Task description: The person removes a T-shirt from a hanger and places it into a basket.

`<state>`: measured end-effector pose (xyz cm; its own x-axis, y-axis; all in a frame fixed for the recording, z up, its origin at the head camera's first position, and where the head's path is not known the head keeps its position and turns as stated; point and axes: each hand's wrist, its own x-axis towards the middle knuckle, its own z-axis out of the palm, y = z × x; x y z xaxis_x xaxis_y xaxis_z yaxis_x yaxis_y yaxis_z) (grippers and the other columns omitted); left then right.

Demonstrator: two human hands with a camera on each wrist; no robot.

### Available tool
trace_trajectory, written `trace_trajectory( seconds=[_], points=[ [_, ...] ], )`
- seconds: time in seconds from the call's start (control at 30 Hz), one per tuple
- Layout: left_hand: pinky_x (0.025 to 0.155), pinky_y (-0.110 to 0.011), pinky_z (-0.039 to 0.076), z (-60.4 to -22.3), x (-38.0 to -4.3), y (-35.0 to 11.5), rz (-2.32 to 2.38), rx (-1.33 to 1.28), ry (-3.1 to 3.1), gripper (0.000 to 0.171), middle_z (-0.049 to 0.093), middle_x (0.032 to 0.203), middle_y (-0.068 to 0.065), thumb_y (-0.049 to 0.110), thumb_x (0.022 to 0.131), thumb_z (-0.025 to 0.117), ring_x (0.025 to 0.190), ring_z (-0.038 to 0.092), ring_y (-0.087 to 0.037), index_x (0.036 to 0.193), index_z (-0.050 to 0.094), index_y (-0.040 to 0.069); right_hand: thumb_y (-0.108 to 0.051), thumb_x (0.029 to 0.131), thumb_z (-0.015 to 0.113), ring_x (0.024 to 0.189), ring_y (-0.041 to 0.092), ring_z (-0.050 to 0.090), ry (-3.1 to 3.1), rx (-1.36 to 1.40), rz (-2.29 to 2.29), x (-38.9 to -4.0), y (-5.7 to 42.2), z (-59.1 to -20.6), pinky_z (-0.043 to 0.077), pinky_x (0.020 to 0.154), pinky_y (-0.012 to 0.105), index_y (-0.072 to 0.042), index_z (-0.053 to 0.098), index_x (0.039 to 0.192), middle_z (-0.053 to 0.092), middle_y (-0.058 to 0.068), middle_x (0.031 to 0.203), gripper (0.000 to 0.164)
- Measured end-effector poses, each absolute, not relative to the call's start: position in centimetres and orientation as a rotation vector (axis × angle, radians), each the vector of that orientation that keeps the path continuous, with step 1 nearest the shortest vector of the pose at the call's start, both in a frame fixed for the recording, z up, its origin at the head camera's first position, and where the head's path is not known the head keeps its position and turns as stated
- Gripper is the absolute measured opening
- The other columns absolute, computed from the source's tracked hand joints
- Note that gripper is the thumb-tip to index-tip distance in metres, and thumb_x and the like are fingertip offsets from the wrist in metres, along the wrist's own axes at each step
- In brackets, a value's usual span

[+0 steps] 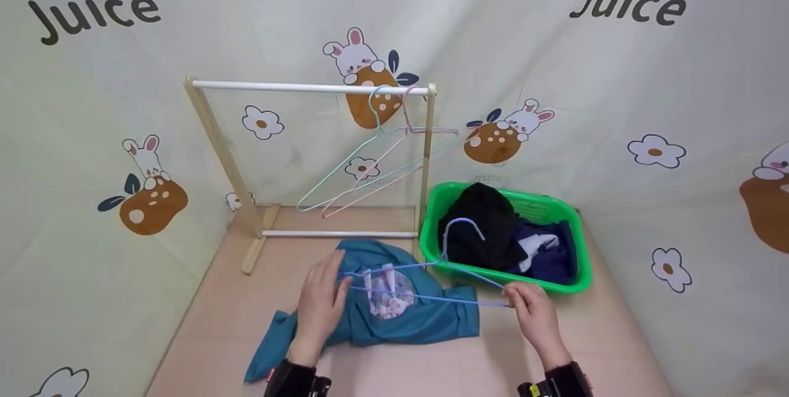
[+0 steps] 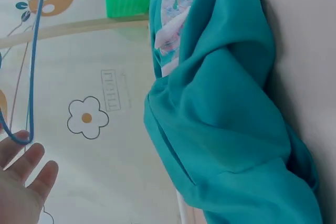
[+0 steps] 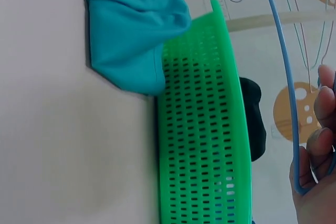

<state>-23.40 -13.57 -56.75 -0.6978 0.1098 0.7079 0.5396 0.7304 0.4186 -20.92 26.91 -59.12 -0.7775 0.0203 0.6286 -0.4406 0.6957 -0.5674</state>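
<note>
A blue clothes hanger (image 1: 425,298) is held up level in front of the person, hook upward. Its right end sits in the curled fingers of my right hand (image 1: 535,317). At the opposite end my left hand (image 1: 322,301) has its fingers extended, and the hanger's tip (image 2: 21,141) lies against them in the left wrist view. Below the hanger a teal garment (image 1: 431,323) with a printed patch (image 1: 389,298) is spread in folds, one sleeve (image 1: 271,344) pointing to the lower left.
A wooden rack (image 1: 212,150) with a white rail (image 1: 277,86) stands at the back. From the rail hang a green hanger (image 1: 339,169) and a pink hanger (image 1: 376,166). To its right, a green basket (image 1: 582,261) contains a black garment (image 1: 481,224) and a navy one (image 1: 558,258). Printed curtains surround everything.
</note>
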Motion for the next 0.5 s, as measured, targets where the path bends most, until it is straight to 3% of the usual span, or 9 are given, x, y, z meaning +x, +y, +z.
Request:
trace_trajectory(
  seconds=[0.2,0.33,0.5],
  points=[
    [0.085,-0.046,0.05,-56.8,-22.9,-13.6,-0.791,-0.57,-2.237,0.023,0.067,0.104,-0.011,0.005,0.088,0.072,0.1,0.062,-0.03,0.11,0.068,0.004,0.007,0.086,0.068,0.076,0.014,0.054,-2.275,0.384,0.992,-21.2,26.0,-58.8,0.038,0.075,0.02,-0.013,0.066,0.081,0.053,-0.014,0.07,0.021],
    [0.074,-0.04,0.049,-56.9,-22.8,-14.0,-0.809,-0.574,-2.219,0.006,0.063,0.086,-0.004,0.006,0.089,0.071,0.084,0.059,-0.023,0.091,0.066,0.008,0.008,0.085,0.069,0.076,0.014,0.055,-2.255,0.425,1.002,-21.4,25.7,-58.4,0.039,0.076,0.022,-0.011,0.067,0.081,0.054,-0.014,0.071,0.02],
    [0.069,-0.037,0.045,-56.8,-22.9,-15.0,-0.843,-0.544,-2.185,0.018,0.059,0.08,-0.002,0.02,0.1,0.06,0.077,0.054,-0.02,0.087,0.063,0.007,0.007,0.087,0.067,0.088,0.016,0.058,-2.238,0.45,1.065,-21.6,25.3,-58.1,0.041,0.079,0.021,-0.008,0.072,0.095,0.068,-0.004,0.088,0.018]
  ],
)
